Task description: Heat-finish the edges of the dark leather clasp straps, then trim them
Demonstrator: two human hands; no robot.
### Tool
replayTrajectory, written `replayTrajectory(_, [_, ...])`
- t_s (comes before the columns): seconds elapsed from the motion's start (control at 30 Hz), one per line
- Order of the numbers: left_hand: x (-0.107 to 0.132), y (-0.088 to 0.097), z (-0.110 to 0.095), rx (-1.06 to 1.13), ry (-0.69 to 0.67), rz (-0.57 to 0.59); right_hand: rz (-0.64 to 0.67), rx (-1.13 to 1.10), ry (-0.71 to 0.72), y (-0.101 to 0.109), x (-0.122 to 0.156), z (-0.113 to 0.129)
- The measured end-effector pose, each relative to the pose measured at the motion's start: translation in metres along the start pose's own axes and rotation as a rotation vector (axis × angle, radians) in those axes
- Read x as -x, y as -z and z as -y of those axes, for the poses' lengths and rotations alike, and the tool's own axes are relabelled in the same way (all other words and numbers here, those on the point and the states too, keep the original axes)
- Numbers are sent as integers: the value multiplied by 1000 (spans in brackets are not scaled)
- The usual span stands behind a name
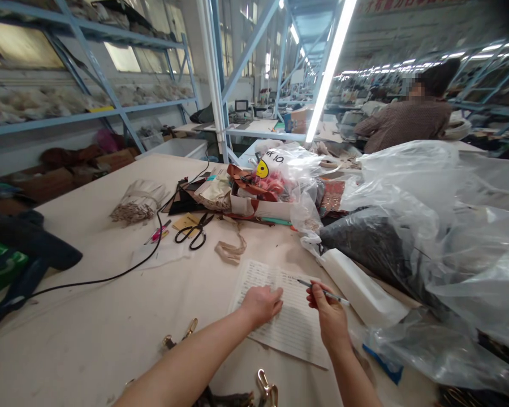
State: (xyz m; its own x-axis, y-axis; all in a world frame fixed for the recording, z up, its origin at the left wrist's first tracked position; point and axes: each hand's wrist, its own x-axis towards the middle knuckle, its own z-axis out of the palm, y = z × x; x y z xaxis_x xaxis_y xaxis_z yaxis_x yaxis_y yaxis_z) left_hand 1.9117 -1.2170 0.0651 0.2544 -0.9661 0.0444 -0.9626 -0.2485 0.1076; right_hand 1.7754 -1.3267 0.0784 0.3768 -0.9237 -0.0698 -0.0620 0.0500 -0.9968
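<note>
A lined sheet of paper [286, 333] with handwriting near its top lies on the table in front of me. My left hand [263, 304] rests on the sheet, its fingers pointing right and at least one stretched out, with nothing held. Between the thumb and fingers of my right hand [328, 311] is a slim pen [337, 298], its tip directed up and left over the paper. Below my forearms are straps with gold metal clasps [267, 385], partly hidden by my left arm.
Black-handled scissors [195, 232], a tan strap [231, 249] and a tied bundle [138, 200] lie beyond the paper. A black cable [110, 277] crosses the left side. Plastic bags [407, 226] fill the right. A filled box [261, 208] stands behind; a person [411, 121] sits farther back.
</note>
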Motion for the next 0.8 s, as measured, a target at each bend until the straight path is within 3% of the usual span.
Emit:
replayTrajectory(0.23, [-4,-17,7,-17,-70,-139,5,338,191,-23,-8,-39])
replayTrajectory(0.47, [-9,-31,14,3,-107,-227,113,444,395,-38,-29,-62])
replayTrajectory(0.8, [-10,-36,19,27,-116,-238,194,551,412,-43,-32,-68])
